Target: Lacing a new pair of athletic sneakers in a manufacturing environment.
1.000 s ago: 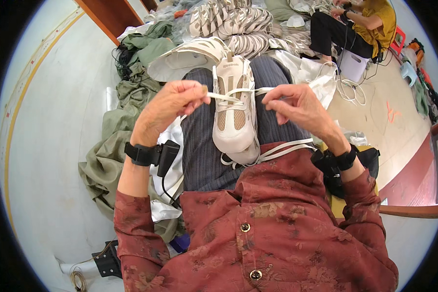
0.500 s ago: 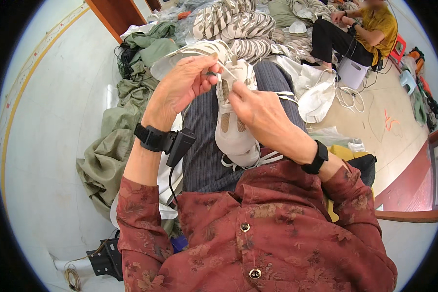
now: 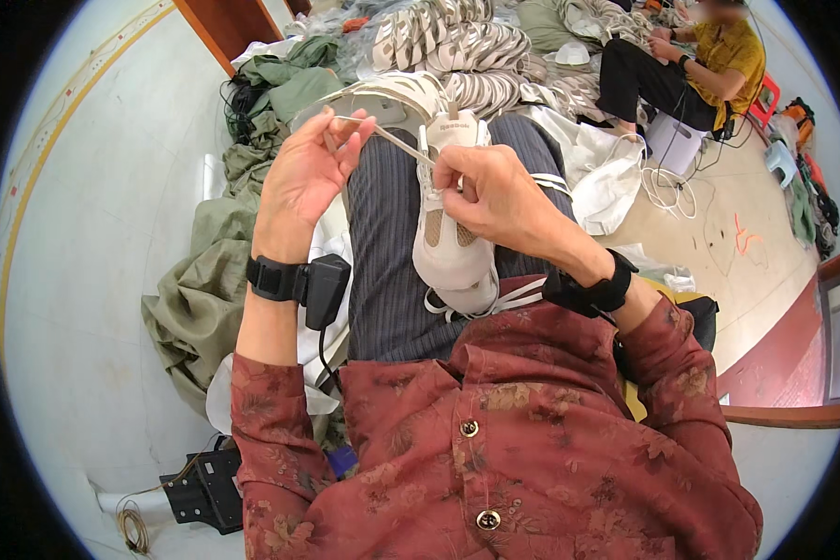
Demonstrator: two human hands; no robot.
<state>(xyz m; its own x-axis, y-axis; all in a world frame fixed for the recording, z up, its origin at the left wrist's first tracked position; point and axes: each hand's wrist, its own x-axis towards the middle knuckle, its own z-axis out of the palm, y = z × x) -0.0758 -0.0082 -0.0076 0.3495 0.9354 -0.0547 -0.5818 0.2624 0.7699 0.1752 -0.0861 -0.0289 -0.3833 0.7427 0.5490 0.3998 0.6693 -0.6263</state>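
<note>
On our lap (image 3: 380, 280), the shoe (image 3: 446, 263) points its toe toward the near edge. Our left hand (image 3: 310, 177) holds the lace (image 3: 401, 146) in loosely curled fingers; our right hand (image 3: 497, 194) pinches it, fingers closed, above the shoe.

Above the frame's centre, your left hand (image 3: 308, 177) and right hand (image 3: 495, 191) hold a pale lace (image 3: 397, 142) between them; a cream shoe (image 3: 443, 263) rests on your striped trousers (image 3: 380, 271).
</note>
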